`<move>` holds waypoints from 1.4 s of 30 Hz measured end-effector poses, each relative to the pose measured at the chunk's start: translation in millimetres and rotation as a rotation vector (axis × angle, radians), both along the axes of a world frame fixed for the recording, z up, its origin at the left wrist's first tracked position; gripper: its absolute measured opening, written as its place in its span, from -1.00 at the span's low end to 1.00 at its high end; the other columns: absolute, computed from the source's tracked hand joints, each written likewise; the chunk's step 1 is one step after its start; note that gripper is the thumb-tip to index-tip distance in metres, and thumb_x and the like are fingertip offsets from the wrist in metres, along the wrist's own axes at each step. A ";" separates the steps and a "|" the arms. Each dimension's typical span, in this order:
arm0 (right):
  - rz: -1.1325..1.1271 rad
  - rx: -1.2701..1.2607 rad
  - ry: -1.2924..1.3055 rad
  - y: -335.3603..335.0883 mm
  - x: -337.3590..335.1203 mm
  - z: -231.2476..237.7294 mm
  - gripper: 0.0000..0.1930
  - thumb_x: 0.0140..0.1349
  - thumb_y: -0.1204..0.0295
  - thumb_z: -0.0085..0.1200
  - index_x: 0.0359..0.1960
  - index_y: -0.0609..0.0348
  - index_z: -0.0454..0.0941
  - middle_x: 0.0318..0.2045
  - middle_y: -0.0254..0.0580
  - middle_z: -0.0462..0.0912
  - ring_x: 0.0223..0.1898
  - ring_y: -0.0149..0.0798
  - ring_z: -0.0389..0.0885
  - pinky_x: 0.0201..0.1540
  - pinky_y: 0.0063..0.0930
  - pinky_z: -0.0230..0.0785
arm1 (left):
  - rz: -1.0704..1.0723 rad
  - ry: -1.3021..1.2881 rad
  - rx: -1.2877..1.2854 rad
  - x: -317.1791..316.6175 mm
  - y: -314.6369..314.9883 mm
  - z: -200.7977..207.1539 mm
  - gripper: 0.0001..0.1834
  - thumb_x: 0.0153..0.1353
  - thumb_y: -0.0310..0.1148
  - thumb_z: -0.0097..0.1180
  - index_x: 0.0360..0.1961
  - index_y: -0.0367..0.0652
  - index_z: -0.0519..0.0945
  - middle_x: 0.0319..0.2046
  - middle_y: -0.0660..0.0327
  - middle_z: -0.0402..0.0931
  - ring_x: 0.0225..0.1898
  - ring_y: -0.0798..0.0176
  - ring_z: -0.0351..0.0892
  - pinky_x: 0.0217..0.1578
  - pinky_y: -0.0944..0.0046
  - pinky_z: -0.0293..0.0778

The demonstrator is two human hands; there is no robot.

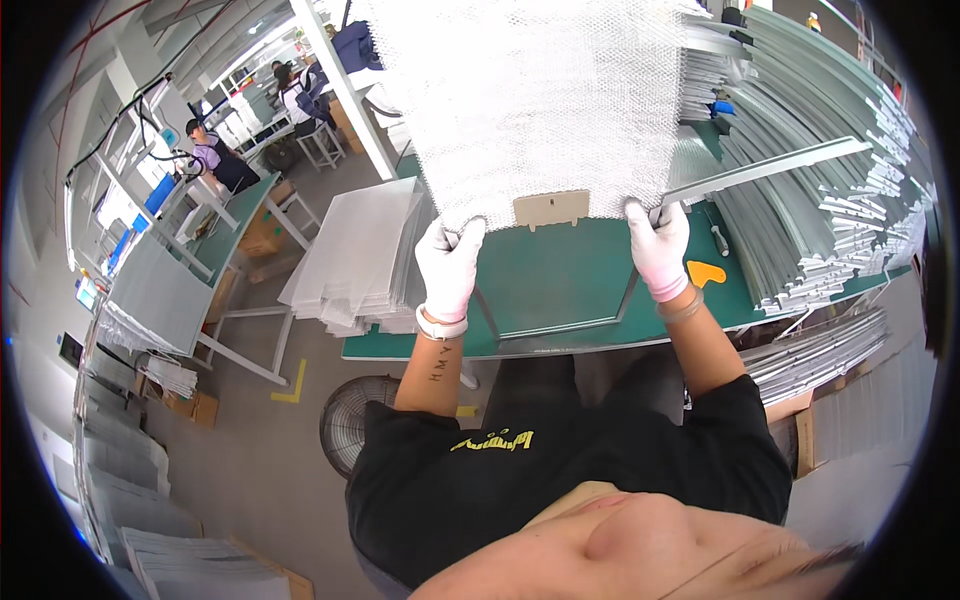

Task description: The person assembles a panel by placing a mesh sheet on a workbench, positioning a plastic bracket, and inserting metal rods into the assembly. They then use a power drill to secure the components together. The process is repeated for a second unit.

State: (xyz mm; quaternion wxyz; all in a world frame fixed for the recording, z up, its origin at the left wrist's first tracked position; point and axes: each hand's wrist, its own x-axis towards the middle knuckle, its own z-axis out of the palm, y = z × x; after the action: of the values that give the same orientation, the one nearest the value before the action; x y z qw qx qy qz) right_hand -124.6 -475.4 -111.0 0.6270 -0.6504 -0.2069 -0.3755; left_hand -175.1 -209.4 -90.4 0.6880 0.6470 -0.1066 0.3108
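Both my hands wear white gloves. My left hand (450,265) pinches the near left corner of a large white mesh sheet (540,110), thumb on top. My right hand (658,248) grips its near right corner the same way. The sheet is raised and tilted above the green table (390,345). A small beige plate (552,208) sits at the middle of its near edge. Below it, a thin metal frame (560,327) lies on the table, its far part hidden by the sheet. A long metal strip (770,170) meets my right hand; whether I hold it, I cannot tell.
Stacked metal frames (810,170) fill the table's right side. Near my right hand lie a yellow scraper (706,273) and a pale-handled tool (719,240). A pile of mesh sheets (350,250) stands at the left. A floor fan (345,425) is beside me. People work farther back.
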 end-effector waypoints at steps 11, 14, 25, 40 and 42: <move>0.410 0.026 0.207 -14.7 17.2 -41.4 -0.70 0.38 0.49 0.08 0.09 0.37 0.46 -0.13 -0.31 0.64 -0.17 -0.56 0.51 -0.05 -0.59 0.39 | -0.027 0.015 0.015 12.7 8.7 -50.5 -0.84 0.28 -0.53 0.21 -0.13 -0.32 0.60 -0.30 0.34 0.63 -0.31 0.58 0.47 -0.29 0.48 0.43; 0.425 -0.015 0.233 -22.1 18.0 -84.0 -0.67 0.37 0.50 0.08 0.11 0.40 0.45 -0.05 -0.24 0.66 -0.05 -0.49 0.56 0.07 -0.50 0.41 | 0.105 0.046 0.119 12.4 5.9 -99.3 -0.78 0.25 -0.52 0.20 -0.08 -0.34 0.60 -0.29 0.33 0.64 -0.31 0.55 0.49 -0.29 0.45 0.45; 0.313 0.034 0.246 -31.0 17.0 2.8 -0.80 0.33 0.49 0.12 -0.07 0.27 0.48 -0.35 -0.44 0.49 -0.33 -0.62 0.35 -0.25 -0.63 0.27 | 0.035 -0.080 -0.014 26.3 22.0 -14.4 -0.78 0.38 -0.48 0.05 0.01 -0.28 0.46 -0.14 0.23 0.53 -0.16 0.45 0.49 -0.07 0.36 0.46; 0.057 0.194 0.011 1.5 -0.9 -12.9 -0.89 0.30 0.57 0.19 -0.19 0.25 0.53 -0.47 -0.53 0.45 -0.45 -0.64 0.26 -0.38 -0.71 0.19 | -0.031 -0.094 -0.014 10.2 9.3 -21.1 -0.76 0.28 -0.55 0.18 -0.03 -0.33 0.58 -0.41 0.47 0.47 -0.42 0.64 0.26 -0.37 0.55 0.25; 0.004 0.089 0.003 -11.0 2.9 -30.5 -0.88 0.28 0.58 0.21 -0.32 0.20 0.47 -0.47 -0.52 0.45 -0.44 -0.63 0.27 -0.36 -0.70 0.21 | 0.004 -0.134 0.013 6.2 9.8 -22.9 -0.78 0.27 -0.57 0.19 -0.06 -0.32 0.58 -0.41 0.45 0.48 -0.43 0.63 0.27 -0.37 0.54 0.26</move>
State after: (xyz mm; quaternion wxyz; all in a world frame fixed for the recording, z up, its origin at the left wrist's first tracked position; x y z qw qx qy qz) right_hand -121.7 -486.4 -141.5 0.6563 -0.6221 -0.1905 -0.3821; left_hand -168.9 -199.6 -113.3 0.6747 0.6292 -0.1532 0.3541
